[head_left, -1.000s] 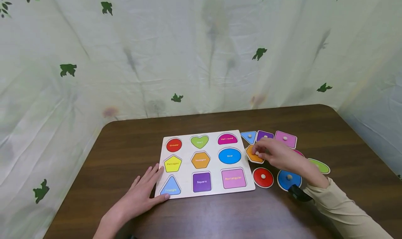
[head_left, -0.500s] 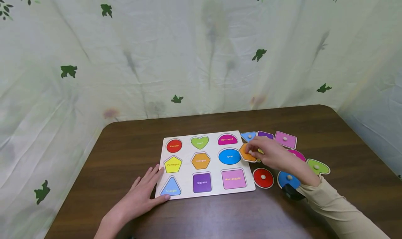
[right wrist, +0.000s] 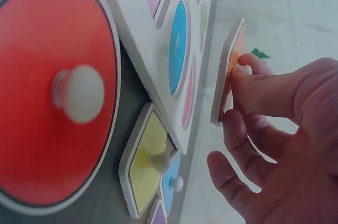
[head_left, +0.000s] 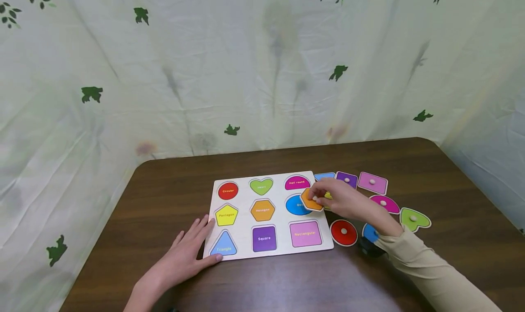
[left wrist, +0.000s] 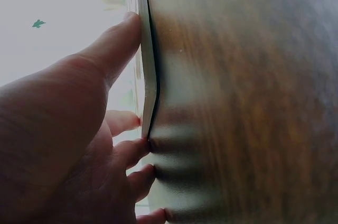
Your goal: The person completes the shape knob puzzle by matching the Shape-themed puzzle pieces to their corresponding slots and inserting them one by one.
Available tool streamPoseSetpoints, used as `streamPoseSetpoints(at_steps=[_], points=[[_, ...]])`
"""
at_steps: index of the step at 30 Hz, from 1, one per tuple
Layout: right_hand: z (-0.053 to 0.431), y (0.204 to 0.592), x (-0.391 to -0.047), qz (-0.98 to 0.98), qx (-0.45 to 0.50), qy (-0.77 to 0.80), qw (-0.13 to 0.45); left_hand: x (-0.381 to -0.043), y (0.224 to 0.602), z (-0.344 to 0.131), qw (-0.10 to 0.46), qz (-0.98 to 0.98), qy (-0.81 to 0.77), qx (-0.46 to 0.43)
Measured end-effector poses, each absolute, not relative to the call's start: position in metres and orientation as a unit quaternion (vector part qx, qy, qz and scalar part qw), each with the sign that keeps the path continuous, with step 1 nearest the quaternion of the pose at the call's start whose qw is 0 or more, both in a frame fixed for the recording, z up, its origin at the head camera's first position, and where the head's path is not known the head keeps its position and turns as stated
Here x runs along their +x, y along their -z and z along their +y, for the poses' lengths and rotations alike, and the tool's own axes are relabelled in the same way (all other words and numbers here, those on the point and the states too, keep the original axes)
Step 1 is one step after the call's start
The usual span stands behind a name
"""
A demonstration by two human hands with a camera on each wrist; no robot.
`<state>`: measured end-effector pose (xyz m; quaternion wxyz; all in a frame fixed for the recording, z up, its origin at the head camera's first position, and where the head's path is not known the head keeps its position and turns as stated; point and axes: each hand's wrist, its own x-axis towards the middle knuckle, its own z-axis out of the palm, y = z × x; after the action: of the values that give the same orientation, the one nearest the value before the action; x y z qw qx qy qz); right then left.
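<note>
Between thumb and fingers, my right hand point(head_left: 342, 198) pinches the knob of an orange hexagon puzzle piece point(head_left: 310, 201). In the right wrist view the hexagon piece point(right wrist: 228, 73) is raised off the white shape puzzle board point(head_left: 279, 212). From the head view it overlaps the blue oval slot point(head_left: 296, 205). My left hand point(head_left: 180, 253) lies at the board's left edge with fingers spread. Its thumb rests on the lower left corner by the blue triangle slot point(head_left: 223, 244), and its fingertips touch the board's side and the table. The orange hexagon slot point(head_left: 262, 210) sits mid-board.
Right of the board lie a red circle piece point(head_left: 343, 232), a blue oval piece point(head_left: 370, 232) partly hidden by my wrist, a green heart piece point(head_left: 415, 219), a magenta half-round piece point(head_left: 384, 203), a pink rectangle point(head_left: 372, 182), a purple square point(head_left: 346, 179) and a yellow pentagon point(right wrist: 147, 163).
My right hand has lifted the hexagon piece and carried it left from beside the board to above its right part. The yellow pentagon piece beneath is uncovered. The left hand stays put.
</note>
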<state>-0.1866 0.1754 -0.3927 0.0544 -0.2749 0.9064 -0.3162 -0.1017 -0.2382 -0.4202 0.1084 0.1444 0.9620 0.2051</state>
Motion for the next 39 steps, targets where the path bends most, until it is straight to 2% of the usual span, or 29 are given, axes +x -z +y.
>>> streamPoseSetpoints(at_steps=[23,39], points=[[0.134,0.399,-0.202,0.884,-0.306,0.343,0.084,-0.103,0.421,-0.238,0.111,0.962,-0.204,0.141],[0.106,0.408,-0.212,0.868,-0.347,0.345,0.081,-0.102,0.421,-0.237,0.112,0.963,-0.201,0.139]])
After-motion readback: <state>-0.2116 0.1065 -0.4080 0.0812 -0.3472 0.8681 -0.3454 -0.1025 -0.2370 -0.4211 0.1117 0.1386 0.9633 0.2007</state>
